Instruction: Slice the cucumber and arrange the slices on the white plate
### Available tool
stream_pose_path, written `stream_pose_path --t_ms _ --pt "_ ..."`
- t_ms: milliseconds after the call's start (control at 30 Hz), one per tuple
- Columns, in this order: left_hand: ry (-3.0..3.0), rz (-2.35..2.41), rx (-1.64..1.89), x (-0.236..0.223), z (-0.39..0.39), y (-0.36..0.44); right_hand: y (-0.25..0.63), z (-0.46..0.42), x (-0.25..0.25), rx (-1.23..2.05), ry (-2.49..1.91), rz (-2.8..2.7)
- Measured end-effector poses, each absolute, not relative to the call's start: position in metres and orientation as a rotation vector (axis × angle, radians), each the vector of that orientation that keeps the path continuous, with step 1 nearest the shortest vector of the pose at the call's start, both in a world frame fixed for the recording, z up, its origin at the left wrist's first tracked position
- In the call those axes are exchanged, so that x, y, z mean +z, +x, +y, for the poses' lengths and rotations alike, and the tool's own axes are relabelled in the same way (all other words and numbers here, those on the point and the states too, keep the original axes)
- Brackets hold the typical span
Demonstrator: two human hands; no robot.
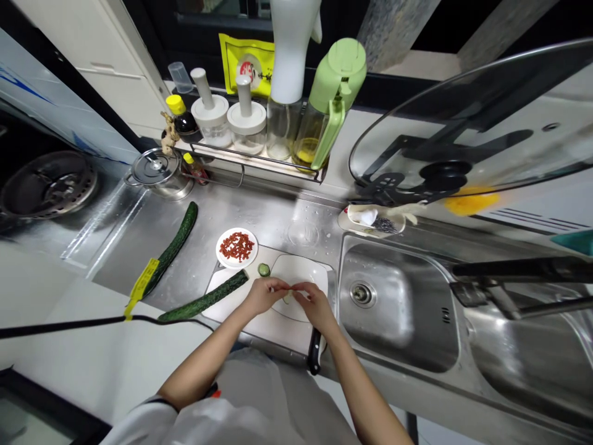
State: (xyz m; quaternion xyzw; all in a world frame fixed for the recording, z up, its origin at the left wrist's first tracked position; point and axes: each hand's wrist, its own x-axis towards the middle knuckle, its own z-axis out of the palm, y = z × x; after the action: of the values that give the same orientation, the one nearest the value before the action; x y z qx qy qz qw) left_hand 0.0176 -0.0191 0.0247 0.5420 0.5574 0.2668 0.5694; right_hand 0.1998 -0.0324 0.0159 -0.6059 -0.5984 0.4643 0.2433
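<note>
Both hands meet above a white squarish plate (296, 267), fingertips pinched together. Between them shows a thin pale-green cucumber slice (288, 298), partly covered by the fingers. My left hand (265, 295) closes on it from the left, my right hand (315, 304) from the right. A cut cucumber end (264, 269) lies just left of the plate. Beside my left forearm, a cut cucumber (208, 298) rests partly on the white cutting board (259, 324). A black-handled knife (315, 352) lies under my right wrist. Small dried red berries (237, 246) fill a round white dish (223, 262).
A whole cucumber (173, 247) with a yellow tag lies farther left. A lidded steel pot (160, 173) stands behind it. Jars and bottles line a wall rack (259, 157). On the right are a steel sink (398, 309), its faucet (504, 272) and a hanging glass lid (463, 130).
</note>
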Motion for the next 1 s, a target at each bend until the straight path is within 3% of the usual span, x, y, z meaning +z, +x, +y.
stream_pose_path --t_ms 200,467,1000 --pt "1.140 1.345 0.610 0.018 -0.019 0.017 0.199 -0.034 0.017 1.440 -1.612 -1.557" --pt "0.528 1.263 0.278 0.014 -0.012 0.028 0.201 -0.034 0.037 1.438 -1.583 -1.744" --pt "0.772 1.311 0.531 -0.014 0.004 0.041 0.211 -0.031 -0.007 1.550 -1.637 -1.466"
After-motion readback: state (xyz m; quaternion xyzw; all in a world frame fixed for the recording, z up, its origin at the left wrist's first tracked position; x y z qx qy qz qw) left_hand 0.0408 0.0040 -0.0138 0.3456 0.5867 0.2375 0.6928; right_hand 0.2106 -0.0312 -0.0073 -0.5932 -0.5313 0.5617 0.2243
